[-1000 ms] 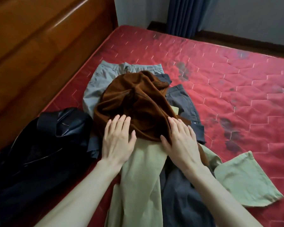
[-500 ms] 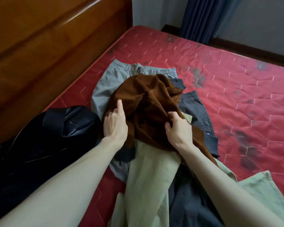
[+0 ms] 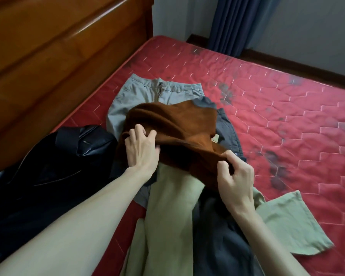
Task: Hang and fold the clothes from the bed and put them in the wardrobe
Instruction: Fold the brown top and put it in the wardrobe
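Observation:
A brown knitted garment [image 3: 179, 124] lies bunched on top of a pile of clothes on the red mattress [image 3: 287, 116]. My left hand [image 3: 140, 148] grips its near left edge. My right hand [image 3: 234, 176] pinches its near right edge, and the cloth is lifted between them. Under it lie light grey trousers [image 3: 147, 92], dark grey trousers [image 3: 221, 236] and khaki trousers [image 3: 167, 212]. A khaki trouser leg [image 3: 291, 226] spreads to the right.
A black leather jacket [image 3: 48, 172] lies on the bed at the left, against the wooden headboard [image 3: 58, 56]. A dark blue curtain [image 3: 241, 22] hangs at the far wall. Bare mattress stretches to the right.
Both hands went from resting flat on the brown garment to gripping its near edge. The garment has been raised and stretched between them.

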Motion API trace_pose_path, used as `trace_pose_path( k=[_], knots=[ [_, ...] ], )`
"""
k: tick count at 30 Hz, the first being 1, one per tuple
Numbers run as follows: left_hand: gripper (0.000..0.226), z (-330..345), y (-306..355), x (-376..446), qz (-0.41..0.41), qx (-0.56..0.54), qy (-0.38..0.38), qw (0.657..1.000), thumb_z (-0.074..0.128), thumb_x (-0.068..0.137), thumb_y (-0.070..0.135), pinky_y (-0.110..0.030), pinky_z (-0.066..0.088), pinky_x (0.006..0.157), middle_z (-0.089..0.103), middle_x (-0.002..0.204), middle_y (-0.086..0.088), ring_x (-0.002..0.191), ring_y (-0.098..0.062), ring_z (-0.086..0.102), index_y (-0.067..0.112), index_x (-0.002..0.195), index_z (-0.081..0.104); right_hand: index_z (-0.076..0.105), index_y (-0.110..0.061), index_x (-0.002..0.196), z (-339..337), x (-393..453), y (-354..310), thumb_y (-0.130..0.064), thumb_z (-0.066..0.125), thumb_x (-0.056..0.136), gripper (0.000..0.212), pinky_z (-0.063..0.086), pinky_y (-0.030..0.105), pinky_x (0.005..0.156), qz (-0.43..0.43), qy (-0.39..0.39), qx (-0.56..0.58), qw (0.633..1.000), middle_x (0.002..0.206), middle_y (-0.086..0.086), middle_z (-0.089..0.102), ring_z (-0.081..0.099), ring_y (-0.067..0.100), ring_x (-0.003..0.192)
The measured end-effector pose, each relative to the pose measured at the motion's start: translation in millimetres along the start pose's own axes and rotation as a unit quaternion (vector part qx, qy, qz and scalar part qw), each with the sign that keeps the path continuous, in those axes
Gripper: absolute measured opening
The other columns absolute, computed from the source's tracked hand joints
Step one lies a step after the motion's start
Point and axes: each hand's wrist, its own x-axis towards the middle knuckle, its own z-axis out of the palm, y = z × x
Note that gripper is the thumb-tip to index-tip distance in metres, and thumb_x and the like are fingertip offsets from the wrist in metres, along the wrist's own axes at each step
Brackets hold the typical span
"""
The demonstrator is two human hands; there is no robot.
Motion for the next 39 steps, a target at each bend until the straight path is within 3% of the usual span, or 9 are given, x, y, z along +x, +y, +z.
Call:
trace_pose_path(
  k=[2, 5, 12, 18, 24, 28, 32, 35, 39],
  knots=[
    [0.014, -4, 12, -6, 0.038, -0.036, 0.023, 0.998, 0.067, 0.089, 0.022, -0.045, 0.041, 0.091, 0.050, 0.110, -0.010, 0.105, -0.034, 0.049, 0.015, 0.101, 0.067, 0.040, -0.021, 0.063, -20, -16, 1, -0.021, 0.042, 0.082, 0.019, 0.030, 0.032, 0.052, -0.019, 0.012, 0.002, 1.000, 0.056, -0.002, 0.035, 0.034, 0.014, 0.052],
    [0.006, -17, 32, -27, 0.066, -0.121, -0.030, 0.990, 0.053, 0.098, 0.021, -0.044, 0.040, 0.089, 0.060, 0.100, -0.009, 0.098, -0.034, 0.055, 0.015, 0.096, 0.052, 0.041, -0.020, 0.065, -46, -45, 16, -0.022, 0.041, 0.081, 0.017, 0.031, 0.032, 0.053, -0.005, 0.026, -0.022, 0.999, 0.057, -0.005, 0.034, 0.035, 0.012, 0.053],
    [0.025, -56, 61, -110, 0.100, -0.109, -0.119, 0.982, 0.052, 0.096, 0.042, -0.036, 0.038, 0.065, 0.069, 0.080, -0.008, 0.082, -0.036, 0.067, 0.019, 0.085, 0.050, 0.041, -0.018, 0.064, -108, -110, 32, -0.027, 0.040, 0.081, 0.019, 0.032, 0.038, 0.052, 0.040, 0.021, -0.096, 0.994, 0.054, -0.006, 0.034, 0.035, 0.015, 0.050],
    [0.032, -87, 97, -189, 0.134, -0.068, -0.297, 0.943, 0.051, 0.091, 0.048, -0.037, 0.049, 0.080, 0.071, 0.088, -0.004, 0.093, -0.031, 0.067, 0.019, 0.080, 0.059, 0.034, -0.021, 0.068, -180, -172, 34, -0.023, 0.046, 0.076, 0.014, 0.021, 0.025, 0.051, -0.044, -0.112, -0.182, 0.976, 0.058, -0.006, 0.036, 0.035, 0.013, 0.052],
    [0.039, -110, 147, -256, 0.123, -0.055, -0.486, 0.863, 0.050, 0.088, 0.048, -0.036, 0.049, 0.090, 0.070, 0.109, -0.009, 0.103, -0.032, 0.064, 0.015, 0.097, 0.070, 0.033, -0.028, 0.073, -225, -221, 52, -0.031, 0.044, 0.084, 0.015, 0.039, 0.033, 0.055, 0.008, -0.280, -0.125, 0.952, 0.064, -0.009, 0.046, 0.043, 0.008, 0.057],
    [0.033, -105, 180, -284, 0.109, -0.101, -0.621, 0.770, 0.055, 0.081, 0.051, -0.034, 0.049, 0.076, 0.069, 0.093, -0.006, 0.083, -0.022, 0.061, 0.019, 0.081, 0.063, 0.040, -0.022, 0.076, -223, -226, 60, -0.054, 0.033, 0.097, 0.038, 0.042, 0.034, 0.059, 0.105, -0.257, -0.120, 0.953, 0.064, -0.004, 0.053, 0.051, 0.014, 0.060],
    [0.037, -79, 198, -306, 0.113, -0.071, -0.721, 0.680, 0.056, 0.091, 0.052, -0.035, 0.051, 0.085, 0.066, 0.080, 0.003, 0.093, -0.025, 0.072, 0.022, 0.105, 0.072, 0.051, -0.028, 0.089, -199, -206, 75, -0.050, 0.044, 0.104, 0.028, 0.050, 0.039, 0.069, 0.190, -0.193, -0.159, 0.949, 0.079, -0.011, 0.066, 0.063, 0.014, 0.076],
    [0.035, -74, 198, -305, 0.167, -0.056, -0.609, 0.773, 0.053, 0.091, 0.050, -0.038, 0.055, 0.091, 0.072, 0.097, -0.001, 0.098, -0.028, 0.070, 0.022, 0.099, 0.072, 0.056, -0.031, 0.110, -177, -184, 95, -0.044, 0.052, 0.103, 0.015, 0.053, 0.042, 0.084, 0.251, -0.174, -0.109, 0.946, 0.099, -0.013, 0.070, 0.068, 0.017, 0.094],
    [0.028, -55, 188, -264, 0.216, -0.027, -0.347, 0.912, 0.044, 0.102, 0.032, -0.041, 0.049, 0.092, 0.065, 0.120, -0.007, 0.114, -0.030, 0.060, 0.018, 0.117, 0.063, 0.050, -0.017, 0.136, -143, -152, 120, -0.032, 0.058, 0.102, 0.038, 0.051, 0.045, 0.098, 0.284, -0.171, -0.052, 0.942, 0.125, 0.002, 0.067, 0.066, 0.021, 0.108]
  ],
)
